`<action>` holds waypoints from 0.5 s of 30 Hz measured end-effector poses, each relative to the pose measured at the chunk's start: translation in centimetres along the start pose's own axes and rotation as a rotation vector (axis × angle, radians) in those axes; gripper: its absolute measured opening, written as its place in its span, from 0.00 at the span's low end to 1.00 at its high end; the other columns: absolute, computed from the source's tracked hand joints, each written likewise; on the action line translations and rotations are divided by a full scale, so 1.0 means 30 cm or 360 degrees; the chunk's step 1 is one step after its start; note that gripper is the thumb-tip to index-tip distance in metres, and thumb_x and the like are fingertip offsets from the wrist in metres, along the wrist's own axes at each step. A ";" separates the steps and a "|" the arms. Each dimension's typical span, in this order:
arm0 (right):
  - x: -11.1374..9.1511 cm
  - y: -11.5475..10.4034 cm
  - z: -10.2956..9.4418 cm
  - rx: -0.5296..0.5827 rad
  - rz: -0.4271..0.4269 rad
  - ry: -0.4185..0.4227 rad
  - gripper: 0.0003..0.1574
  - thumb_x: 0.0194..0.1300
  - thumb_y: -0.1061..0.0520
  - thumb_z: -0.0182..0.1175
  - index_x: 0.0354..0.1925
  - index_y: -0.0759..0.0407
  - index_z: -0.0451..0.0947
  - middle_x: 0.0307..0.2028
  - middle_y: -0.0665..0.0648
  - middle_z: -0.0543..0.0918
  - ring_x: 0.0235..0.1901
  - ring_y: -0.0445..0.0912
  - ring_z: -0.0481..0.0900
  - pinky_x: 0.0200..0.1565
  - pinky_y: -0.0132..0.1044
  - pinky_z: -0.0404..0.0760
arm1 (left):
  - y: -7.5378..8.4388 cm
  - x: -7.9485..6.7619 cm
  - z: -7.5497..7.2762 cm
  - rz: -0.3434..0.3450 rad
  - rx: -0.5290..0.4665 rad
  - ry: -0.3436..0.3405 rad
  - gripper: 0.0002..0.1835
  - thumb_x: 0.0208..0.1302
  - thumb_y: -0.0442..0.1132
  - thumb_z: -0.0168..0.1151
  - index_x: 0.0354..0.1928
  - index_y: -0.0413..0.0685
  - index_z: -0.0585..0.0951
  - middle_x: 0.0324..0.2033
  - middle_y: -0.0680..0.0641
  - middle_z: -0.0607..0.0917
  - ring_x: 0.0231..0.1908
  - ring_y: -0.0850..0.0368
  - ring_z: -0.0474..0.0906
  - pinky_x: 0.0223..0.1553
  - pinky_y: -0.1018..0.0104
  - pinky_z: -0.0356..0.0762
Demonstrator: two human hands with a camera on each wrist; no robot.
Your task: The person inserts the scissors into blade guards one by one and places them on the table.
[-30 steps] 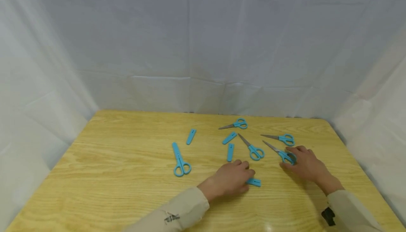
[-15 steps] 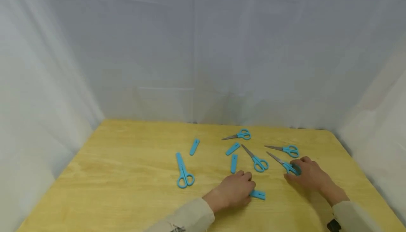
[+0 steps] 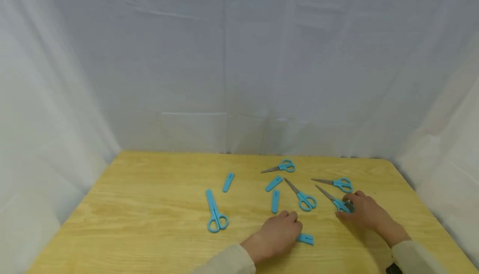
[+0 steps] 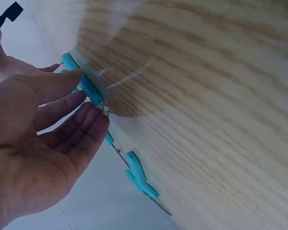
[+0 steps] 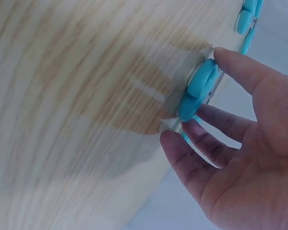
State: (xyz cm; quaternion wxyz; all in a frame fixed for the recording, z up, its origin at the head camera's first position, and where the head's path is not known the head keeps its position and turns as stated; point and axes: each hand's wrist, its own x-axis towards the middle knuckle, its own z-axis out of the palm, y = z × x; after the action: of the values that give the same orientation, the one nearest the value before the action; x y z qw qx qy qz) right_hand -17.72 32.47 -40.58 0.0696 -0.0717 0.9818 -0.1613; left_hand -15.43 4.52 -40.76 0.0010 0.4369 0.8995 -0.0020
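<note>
My left hand (image 3: 275, 234) pinches a light blue scissors cap (image 3: 305, 239) that lies near the front of the table; the left wrist view shows the thumb on its upper side and the fingers beside it. Farther right, my right hand (image 3: 364, 213) has thumb and fingers on either side of the blue handles of uncapped scissors (image 3: 340, 204). Their blades point away to the left, and the hand covers part of the handles (image 5: 199, 86). Just beyond that hand lies another pair of uncapped scissors (image 3: 337, 183). Between the hands rest uncapped scissors (image 3: 302, 197).
Capped scissors (image 3: 213, 213) lie left of the left hand. Loose caps (image 3: 228, 182), (image 3: 274, 183) and a further cap (image 3: 275, 201) are spread mid-table. Uncapped scissors (image 3: 282, 166) lie near the back edge. White cloth (image 3: 239, 66) surrounds the wooden table (image 3: 131, 215).
The head view has tilted upward, so everything sits lower in it. Both hands keep almost the same places beside the cap and the scissors.
</note>
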 end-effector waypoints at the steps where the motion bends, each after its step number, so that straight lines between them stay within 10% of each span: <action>1: -0.002 -0.001 0.003 0.0007 0.0000 -0.0007 0.38 0.59 0.41 0.65 0.54 0.69 0.72 0.49 0.72 0.71 0.44 0.66 0.73 0.39 0.58 0.76 | 0.000 -0.002 0.002 -0.0006 -0.0011 -0.0003 0.07 0.62 0.39 0.62 0.42 0.52 0.82 0.37 0.56 0.75 0.35 0.64 0.71 0.31 0.76 0.72; 15: -0.004 -0.015 -0.001 0.0011 -0.0019 -0.0043 0.34 0.59 0.43 0.66 0.51 0.69 0.73 0.49 0.72 0.71 0.44 0.63 0.76 0.41 0.58 0.76 | 0.003 0.000 0.005 0.0005 -0.0032 0.0005 0.05 0.63 0.38 0.62 0.39 0.53 0.83 0.35 0.55 0.77 0.34 0.64 0.72 0.31 0.76 0.73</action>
State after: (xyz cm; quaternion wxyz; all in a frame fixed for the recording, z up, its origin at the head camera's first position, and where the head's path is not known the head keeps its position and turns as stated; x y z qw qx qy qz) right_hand -17.55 32.08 -40.37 0.0820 -0.0793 0.9798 -0.1642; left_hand -15.35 4.58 -40.91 0.0040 0.4383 0.8988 0.0076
